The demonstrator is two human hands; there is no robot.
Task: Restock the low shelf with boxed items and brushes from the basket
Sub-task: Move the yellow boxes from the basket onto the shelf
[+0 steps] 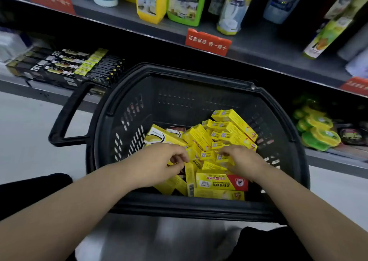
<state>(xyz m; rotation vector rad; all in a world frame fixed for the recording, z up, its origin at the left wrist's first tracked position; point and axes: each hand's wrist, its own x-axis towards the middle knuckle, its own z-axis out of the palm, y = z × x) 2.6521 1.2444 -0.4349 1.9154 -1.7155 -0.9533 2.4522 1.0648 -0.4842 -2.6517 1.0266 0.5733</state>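
Low shelf (pixel 45 93) lies ahead to my left, part filled with black boxes (pixel 65 65). The basket (pixel 179 101) sits in front of it, between my arms. Yellow boxes (pixel 229 133) are heaped loose in its bottom; no brushes show. My left hand (pixel 159 161) and right hand (pixel 241 161) are both in the heap, fingers curled onto boxes; I cannot tell if either has 1 gripped. Likely thin card: light, stiff-edged, faces crushable, print slick. Best pinched across the long narrow sides.

On the floor (pixel 25 125), a black basket (pixel 179 93); on the low shelf (pixel 39 90), black boxes (pixel 59 65) at left, green-yellow packs (pixel 316 129) at right.
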